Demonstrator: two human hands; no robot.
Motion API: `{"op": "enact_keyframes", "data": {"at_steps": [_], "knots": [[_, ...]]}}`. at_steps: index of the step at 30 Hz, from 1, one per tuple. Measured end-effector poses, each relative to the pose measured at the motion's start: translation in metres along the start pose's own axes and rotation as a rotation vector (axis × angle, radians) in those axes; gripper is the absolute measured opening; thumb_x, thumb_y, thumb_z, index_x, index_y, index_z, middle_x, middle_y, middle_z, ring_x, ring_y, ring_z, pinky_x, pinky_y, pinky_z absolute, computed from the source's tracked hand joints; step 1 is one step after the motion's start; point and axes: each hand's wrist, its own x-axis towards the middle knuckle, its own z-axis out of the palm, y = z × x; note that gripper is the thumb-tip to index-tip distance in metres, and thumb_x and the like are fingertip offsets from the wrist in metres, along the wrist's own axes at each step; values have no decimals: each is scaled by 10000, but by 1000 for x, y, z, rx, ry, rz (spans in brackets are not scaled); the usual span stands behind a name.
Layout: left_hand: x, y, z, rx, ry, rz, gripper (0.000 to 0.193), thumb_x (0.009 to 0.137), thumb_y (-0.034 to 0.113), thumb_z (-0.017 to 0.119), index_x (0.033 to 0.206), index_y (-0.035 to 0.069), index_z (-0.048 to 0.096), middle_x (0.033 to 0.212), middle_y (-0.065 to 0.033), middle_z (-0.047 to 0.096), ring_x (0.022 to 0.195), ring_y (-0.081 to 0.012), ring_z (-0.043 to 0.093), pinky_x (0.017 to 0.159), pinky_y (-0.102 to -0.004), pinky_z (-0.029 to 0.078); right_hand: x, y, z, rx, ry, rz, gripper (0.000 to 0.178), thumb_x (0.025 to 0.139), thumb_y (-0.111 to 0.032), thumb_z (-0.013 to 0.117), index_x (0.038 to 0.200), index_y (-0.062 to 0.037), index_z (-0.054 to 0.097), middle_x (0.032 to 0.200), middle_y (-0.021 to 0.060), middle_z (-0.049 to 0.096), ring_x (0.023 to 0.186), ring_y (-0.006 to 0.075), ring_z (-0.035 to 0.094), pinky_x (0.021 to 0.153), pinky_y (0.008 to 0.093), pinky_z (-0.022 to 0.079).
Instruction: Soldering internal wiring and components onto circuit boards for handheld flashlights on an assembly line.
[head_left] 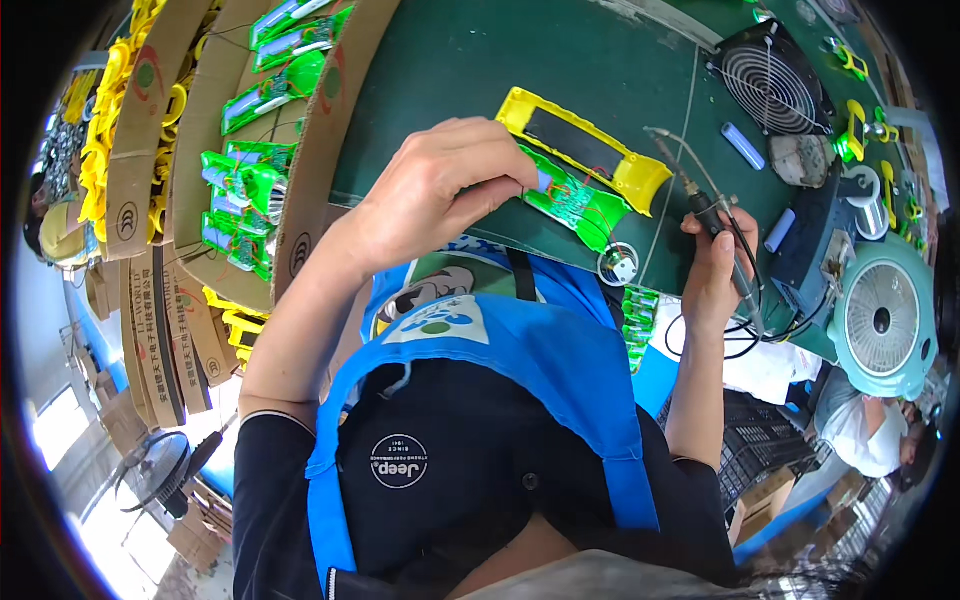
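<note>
At the near edge of a green desk (450, 60), a worker's left hand (440, 180) steadies a green panel (575, 205), its fingers pinched narrow on the left end; whether a wire is caught there too is hidden. The right hand (712, 268), fingers wrapped around the handle, holds a soldering iron (708, 212) upright over the desk, right of the panel, its metal end pointing toward the far edge and apart from the board.

The panel carries red wires and a blue cell at its left end; a round lamp (619, 265) sits just off its right end, over the near edge. A yellow frame (560, 145) lies just beyond, toward the far edge; whether the two touch cannot be told.

The step in hand looks like wiring work on the panel, with the iron at the ready and no joint being heated. The next move would seem to call for a steady left pinch and the hot tip brought down to a joint, clear of fingers and yellow plastic.

Toward the desk's right end stand a black fan (768, 80), a loose cell (743, 146), a solder spool (866, 205) and a teal fan (883, 315). Off the left end, a carton (325, 120) holds more green panels (275, 95).
</note>
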Motion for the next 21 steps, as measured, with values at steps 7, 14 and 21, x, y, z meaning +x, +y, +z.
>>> {"op": "enact_keyframes", "data": {"at_steps": [7, 14, 21], "knots": [[17, -2, 17, 163, -170, -26, 158, 692, 39, 719, 805, 114, 637, 812, -1, 592, 824, -190, 540, 749, -322, 364, 11, -15, -17, 47, -169, 173, 334, 886, -268, 616, 1042, -2, 487, 870, 104, 576, 814, 162, 553, 820, 302, 415], [22, 5, 29, 292, -243, -66, 119, 720, 87, 704, 773, 126, 605, 787, 6, 531, 819, -189, 504, 803, -338, 341, 28, -21, -11, 71, -269, 337, 265, 821, -206, 640, 934, 14, 545, 758, 88, 607, 672, 129, 588, 673, 249, 456], [25, 9, 29, 349, -289, -101, 109, 721, 87, 692, 761, 119, 595, 789, -9, 519, 822, -195, 510, 820, -360, 356, 32, -28, -3, -60, -373, 404, 305, 797, -242, 658, 901, 22, 546, 734, 73, 573, 617, 130, 580, 620, 239, 457]]}}
